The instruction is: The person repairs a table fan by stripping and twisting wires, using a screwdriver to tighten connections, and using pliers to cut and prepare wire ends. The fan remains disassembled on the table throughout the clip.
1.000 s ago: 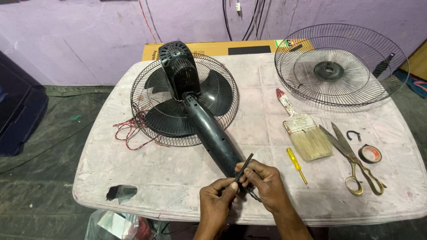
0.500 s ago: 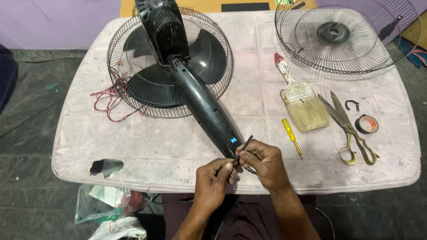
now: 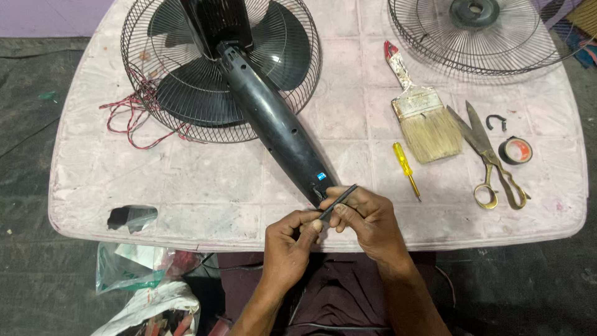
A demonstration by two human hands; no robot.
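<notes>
A black fan body [image 3: 273, 124] lies across a pinkish white table [image 3: 205, 199], its blades and rear grille [image 3: 186, 68] at the far end. Red wires [image 3: 134, 118] trail from the grille to the left. At the near end of the fan's neck, my left hand [image 3: 292, 239] and my right hand [image 3: 367, 221] meet. Both pinch a thin black cable [image 3: 339, 200] that comes out of the neck's end. The cable's lower part is hidden by my fingers.
A paintbrush [image 3: 423, 118], a yellow screwdriver [image 3: 405, 168], scissors [image 3: 491, 155], a tape roll [image 3: 516, 150] and a small black clip [image 3: 495, 121] lie to the right. A loose front grille [image 3: 472, 37] sits far right. The table has a hole [image 3: 130, 218] near left. Plastic bags [image 3: 140, 280] lie below.
The camera has tilted down and come closer, so the table's far edge left view. My hands stay at the neck's end, still gripping the black cable.
</notes>
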